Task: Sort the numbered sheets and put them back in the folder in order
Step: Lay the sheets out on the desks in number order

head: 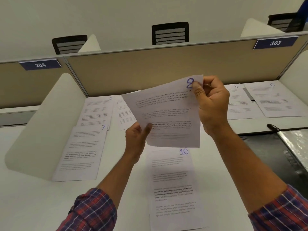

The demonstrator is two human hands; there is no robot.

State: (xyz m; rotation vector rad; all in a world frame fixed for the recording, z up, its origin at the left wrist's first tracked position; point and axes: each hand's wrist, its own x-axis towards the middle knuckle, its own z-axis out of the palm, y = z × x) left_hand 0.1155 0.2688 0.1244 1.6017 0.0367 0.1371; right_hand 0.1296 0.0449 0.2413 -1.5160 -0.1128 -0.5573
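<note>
Pinching sheet 8 [166, 114] by its top right corner with the right hand [213, 104], with the thumb pressed on the front right next to the handwritten number and the other fingers curled behind. Gripping the lower left edge of the same sheet with the left hand [135, 139], thumb on the printed side, rest of the fingers hidden behind the paper. Holding it up in the air, tilted, above the white desk [33, 205] and clear of everything down there. Directly underneath, got sheet 10 [173, 189] lying flat, nearest the body. Off to the left, got sheet 7 [81, 154] flat just beside the white side divider [41, 130], and past it sheet 1 [96, 110] with another sheet [123, 114] right next to it, number blocked by sheet 8. Over at the back right, got sheet 5 [238, 102] and sheet 6 [275, 100] side by side. As for containers: got a black folder [260, 147] lying open at the right edge of the desk, with a shiny clear sleeve [298, 144] in it. Can't tell about any paper inside that sleeve. Also spotting a black pen [273, 127] resting along the folder's top edge.
</note>
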